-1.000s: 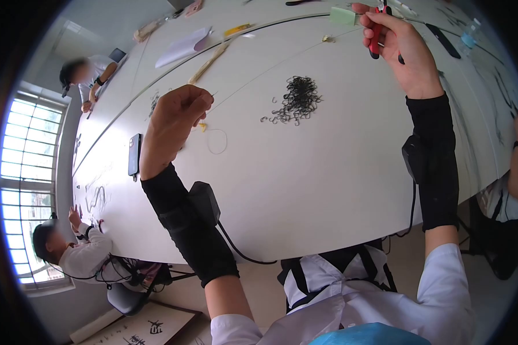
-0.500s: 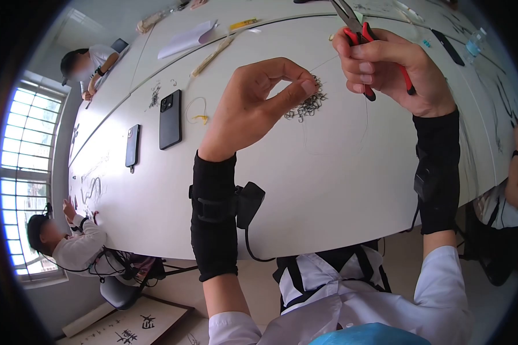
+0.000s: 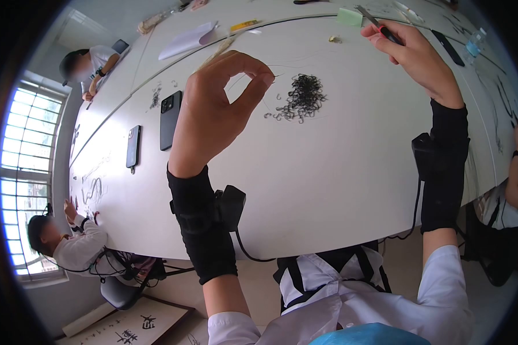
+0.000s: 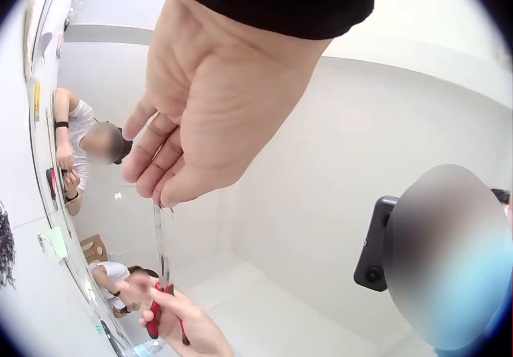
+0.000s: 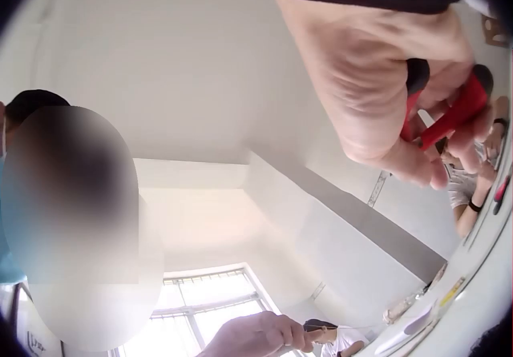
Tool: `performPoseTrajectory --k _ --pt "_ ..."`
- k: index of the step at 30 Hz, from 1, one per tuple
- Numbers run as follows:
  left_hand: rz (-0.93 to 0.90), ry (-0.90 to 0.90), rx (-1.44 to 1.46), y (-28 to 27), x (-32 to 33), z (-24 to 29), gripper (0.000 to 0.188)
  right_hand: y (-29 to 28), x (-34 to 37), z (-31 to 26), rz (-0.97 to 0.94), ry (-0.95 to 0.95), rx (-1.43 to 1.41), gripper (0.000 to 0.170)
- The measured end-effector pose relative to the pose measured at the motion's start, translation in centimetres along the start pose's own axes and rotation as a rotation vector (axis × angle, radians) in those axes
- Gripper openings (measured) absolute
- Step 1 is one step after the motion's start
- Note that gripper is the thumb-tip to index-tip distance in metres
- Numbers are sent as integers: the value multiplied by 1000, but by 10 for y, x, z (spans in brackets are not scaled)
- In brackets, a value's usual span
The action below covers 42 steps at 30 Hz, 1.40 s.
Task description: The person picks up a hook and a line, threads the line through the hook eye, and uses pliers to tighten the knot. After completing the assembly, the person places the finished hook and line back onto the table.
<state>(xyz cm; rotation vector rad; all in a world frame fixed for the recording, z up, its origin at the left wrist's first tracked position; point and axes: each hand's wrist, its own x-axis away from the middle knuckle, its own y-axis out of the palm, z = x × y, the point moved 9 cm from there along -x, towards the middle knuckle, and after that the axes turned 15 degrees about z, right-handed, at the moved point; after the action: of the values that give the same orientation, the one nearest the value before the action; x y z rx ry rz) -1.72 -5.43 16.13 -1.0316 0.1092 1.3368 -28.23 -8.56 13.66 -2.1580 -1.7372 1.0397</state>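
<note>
Between thumb and forefinger my left hand (image 3: 218, 112) pinches a small dark fish hook (image 3: 277, 75), mostly hidden by the fingertips. Thin fishing line (image 3: 296, 65) shows faintly by these fingers. Just right of them, a pile of black fish hooks (image 3: 306, 95) lies on the white table (image 3: 328, 172). Farther right, my right hand (image 3: 417, 57) holds red-handled pliers (image 3: 388, 33) by the handles, the metal nose pointing up and left. In the right wrist view, the red grips (image 5: 457, 121) run across the palm, with fingers around them.
Two dark phones, one nearer (image 3: 170, 121) and one farther left (image 3: 133, 146), lie left of my left hand. A green note (image 3: 350, 17) and a small gold-coloured scrap (image 3: 334, 39) lie near the pliers. A bottle (image 3: 475, 43) stands far right. Other people sit around the table.
My hands came close together over the hook pile, then moved apart again, left hand leftward and pliers up and right. The line stretched between them earlier no longer looks taut.
</note>
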Motion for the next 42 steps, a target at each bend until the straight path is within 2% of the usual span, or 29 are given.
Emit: performPoseTrajectory --k 1,2,5,7,8,12,15,16,18,19,22,25,29,33,39,42 --pt "-16 1 -16 4 0 7 6 -6 -2 0 78 -68 50 36" --pt "-33 4 -32 9 1 12 6 1 6 -20 53 -23 -26 39" --pt "-58 63 9 22 3 21 6 44 27 -56 -139 -22 -356 35" --pt "-66 85 5 24 4 25 7 68 36 -56 -274 92 -401 37" --pt "-69 94 5 24 4 25 7 75 38 -56 -279 115 -452 35" --pt "5 142 33 15 2 21 7 63 36 -56 -234 92 -321 34" --pt "57 296 38 9 -1 25 6 57 31 -44 -243 110 -280 34" --pt "29 218 17 11 0 21 6 58 33 -45 -267 108 -293 34" --pt "-27 63 -24 13 3 20 6 57 30 -43 -126 35 -310 33" --pt "-33 73 -18 15 3 21 7 55 28 -44 -56 0 -318 33" --pt "-44 93 4 20 3 23 8 70 35 -57 -189 85 -424 32" --pt "-46 90 19 22 3 23 8 79 39 -55 -237 124 -457 34" --pt "8 128 -23 18 1 25 7 69 38 -55 -87 108 -404 32" --pt "87 162 -78 12 -1 22 7 59 32 -52 -72 90 -365 31" --pt "46 47 -93 16 0 14 12 61 37 -57 -72 73 -274 32" --pt "49 57 -86 16 0 13 12 63 37 -54 -71 67 -270 31"
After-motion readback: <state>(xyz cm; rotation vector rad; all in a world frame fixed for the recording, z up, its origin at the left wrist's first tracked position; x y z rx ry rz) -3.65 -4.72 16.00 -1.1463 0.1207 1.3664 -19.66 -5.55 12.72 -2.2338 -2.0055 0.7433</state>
